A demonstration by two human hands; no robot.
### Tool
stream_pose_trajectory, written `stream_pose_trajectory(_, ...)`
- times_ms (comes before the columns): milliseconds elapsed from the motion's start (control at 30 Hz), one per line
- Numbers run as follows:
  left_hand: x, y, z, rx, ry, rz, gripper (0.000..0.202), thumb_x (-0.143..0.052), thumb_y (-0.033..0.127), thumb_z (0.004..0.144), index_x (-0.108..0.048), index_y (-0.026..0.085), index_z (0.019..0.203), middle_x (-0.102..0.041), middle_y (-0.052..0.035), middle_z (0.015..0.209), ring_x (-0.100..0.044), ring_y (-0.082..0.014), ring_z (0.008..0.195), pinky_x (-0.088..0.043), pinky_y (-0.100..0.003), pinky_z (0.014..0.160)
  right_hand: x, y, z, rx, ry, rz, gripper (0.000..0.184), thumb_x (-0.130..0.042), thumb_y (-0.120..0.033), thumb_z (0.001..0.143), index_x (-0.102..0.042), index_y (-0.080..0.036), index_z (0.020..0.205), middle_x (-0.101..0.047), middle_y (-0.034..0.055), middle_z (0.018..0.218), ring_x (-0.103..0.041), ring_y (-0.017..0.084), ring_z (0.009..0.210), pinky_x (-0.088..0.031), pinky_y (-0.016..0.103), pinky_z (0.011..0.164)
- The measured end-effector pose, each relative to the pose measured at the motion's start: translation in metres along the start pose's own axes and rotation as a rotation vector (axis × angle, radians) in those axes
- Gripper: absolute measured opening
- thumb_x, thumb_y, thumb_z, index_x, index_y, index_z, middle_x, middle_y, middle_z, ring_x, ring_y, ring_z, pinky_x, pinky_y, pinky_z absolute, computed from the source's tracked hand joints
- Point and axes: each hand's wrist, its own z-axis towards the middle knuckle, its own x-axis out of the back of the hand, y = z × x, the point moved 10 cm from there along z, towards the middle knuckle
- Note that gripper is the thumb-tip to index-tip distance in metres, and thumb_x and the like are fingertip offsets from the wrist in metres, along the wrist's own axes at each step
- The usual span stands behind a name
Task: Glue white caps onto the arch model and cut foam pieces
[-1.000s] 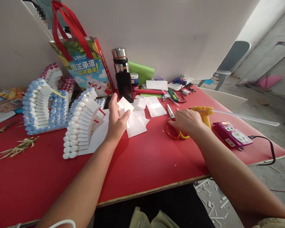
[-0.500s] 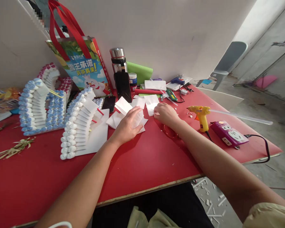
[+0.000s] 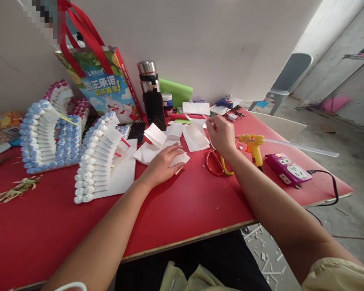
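My left hand [image 3: 164,163] lies over loose white paper pieces [image 3: 155,135], palm down with its fingers stretched and thumb apart. Further right, my right hand [image 3: 222,132] is raised a little, its fingers curled together at the back of the paper. What sits in those fingers is hidden. Below that hand lie scissors [image 3: 214,162] with one red and one yellow handle, partly covered by my forearm. A flat white sheet [image 3: 195,137] rests between my two hands.
At left stand fan-shaped models of white and blue rolled pieces [image 3: 92,161]. Behind are a gift bag [image 3: 106,91], a steel flask [image 3: 147,74] and a phone [image 3: 137,132]. To the right lie a yellow glue gun [image 3: 253,147] and a purple power strip [image 3: 288,169].
My right hand has lifted off the paper and moved right and up, uncovering the scissors. My left hand has lowered and flattened onto the paper pieces. The green cutter is out of sight.
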Motion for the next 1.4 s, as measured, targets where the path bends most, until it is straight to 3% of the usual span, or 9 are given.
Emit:
stream_pose_trajectory(100, 0.009, 0.005, 0.001, -0.038, 0.072, -0.011, 0.040, -0.059, 0.040, 0.093, -0.063, 0.022, 0.128, -0.057, -0.0117, 0.142, -0.050, -0.0267, 0.135, -0.040, -0.046, 0.113, 0.014, 0.014, -0.001, -0.155, 0.114, 0.405, 0.012, -0.051, -0.033, 0.094, -0.056, -0.022, 0.089, -0.064, 0.0006, 0.068, -0.058, 0.016, 0.056, -0.048, 0.031, 0.062)
stream_pose_trajectory(200, 0.018, 0.007, 0.001, -0.009, 0.139, -0.087, 0.048, -0.062, 0.042, 0.091, -0.058, 0.023, 0.135, -0.055, -0.0104, 0.144, -0.048, -0.0256, 0.136, -0.038, -0.044, 0.115, 0.009, 0.017, -0.001, -0.233, 0.099, 0.864, 0.018, -0.059, -0.041, 0.091, -0.052, -0.025, 0.090, -0.063, -0.0012, 0.071, -0.065, 0.016, 0.060, -0.052, 0.029, 0.057)
stream_pose_trajectory(333, 0.019, -0.008, 0.000, 0.161, 0.192, -0.458, 0.055, -0.069, 0.044, 0.086, -0.057, 0.023, 0.136, -0.053, -0.0104, 0.148, -0.045, -0.0282, 0.139, -0.034, -0.043, 0.117, -0.002, 0.005, 0.001, -0.309, -0.054, 1.281, 0.026, -0.070, -0.041, 0.084, -0.051, -0.025, 0.090, -0.066, -0.0019, 0.084, -0.071, 0.015, 0.076, -0.061, 0.032, 0.075)
stream_pose_trajectory(500, 0.009, -0.017, 0.003, 0.295, 0.194, -1.064, 0.058, -0.062, 0.056, 0.088, -0.063, 0.013, 0.128, -0.063, -0.0180, 0.135, -0.054, -0.0324, 0.131, -0.037, -0.047, 0.114, -0.001, -0.023, -0.004, -0.286, -0.198, 1.468, 0.021, -0.072, -0.033, 0.084, -0.053, -0.025, 0.089, -0.066, -0.0050, 0.086, -0.068, 0.010, 0.079, -0.058, 0.036, 0.094)
stream_pose_trajectory(667, -0.001, -0.006, 0.006, 0.349, 0.066, -1.436, 0.075, -0.051, 0.072, 0.085, -0.062, 0.012, 0.128, -0.063, -0.0196, 0.134, -0.055, -0.0349, 0.129, -0.041, -0.052, 0.110, -0.032, -0.058, -0.030, -0.268, -0.508, 1.490, 0.020, -0.074, -0.029, 0.082, -0.058, -0.022, 0.091, -0.066, -0.0026, 0.084, -0.068, 0.014, 0.077, -0.060, 0.040, 0.087)
stream_pose_trajectory(867, 0.012, -0.036, 0.000, 0.421, 0.294, -1.443, 0.030, -0.072, 0.037, 0.084, -0.072, 0.017, 0.106, -0.073, -0.0105, 0.115, -0.066, -0.0263, 0.111, -0.051, -0.042, 0.099, -0.047, -0.075, -0.046, -0.141, -0.734, 1.317, 0.011, -0.074, -0.022, 0.081, -0.065, -0.017, 0.084, -0.069, 0.0061, 0.115, -0.067, 0.019, 0.098, -0.055, 0.034, 0.086)
stream_pose_trajectory(1000, 0.020, -0.054, -0.006, 0.467, 0.449, -1.341, 0.019, -0.079, 0.022, 0.074, -0.072, 0.014, 0.089, -0.076, -0.0090, 0.097, -0.071, -0.0229, 0.093, -0.057, -0.037, 0.085, -0.046, -0.079, -0.049, -0.074, -0.829, 1.262, 0.011, -0.073, -0.024, 0.081, -0.066, -0.016, 0.080, -0.065, 0.0091, 0.130, -0.064, 0.023, 0.110, -0.053, 0.038, 0.091)
stream_pose_trajectory(1167, 0.021, -0.061, -0.010, 0.522, 0.515, -1.336, 0.020, -0.081, 0.021, 0.073, -0.069, 0.013, 0.087, -0.075, -0.0085, 0.090, -0.072, -0.0193, 0.078, -0.060, -0.034, 0.076, -0.041, -0.058, -0.036, -0.113, -0.573, 1.178, 0.018, -0.075, -0.032, 0.081, -0.064, -0.019, 0.087, -0.066, 0.0079, 0.126, -0.065, 0.022, 0.104, -0.056, 0.037, 0.082)
stream_pose_trajectory(1400, 0.006, -0.047, -0.006, 0.597, 0.354, -1.504, 0.029, -0.074, 0.030, 0.083, -0.068, 0.014, 0.107, -0.073, -0.0109, 0.102, -0.073, -0.0209, 0.090, -0.062, -0.032, 0.083, -0.028, -0.050, -0.025, -0.025, -0.339, 1.113, 0.031, -0.079, -0.041, 0.076, -0.056, -0.022, 0.084, -0.067, 0.0062, 0.115, -0.064, 0.023, 0.107, -0.056, 0.037, 0.084)
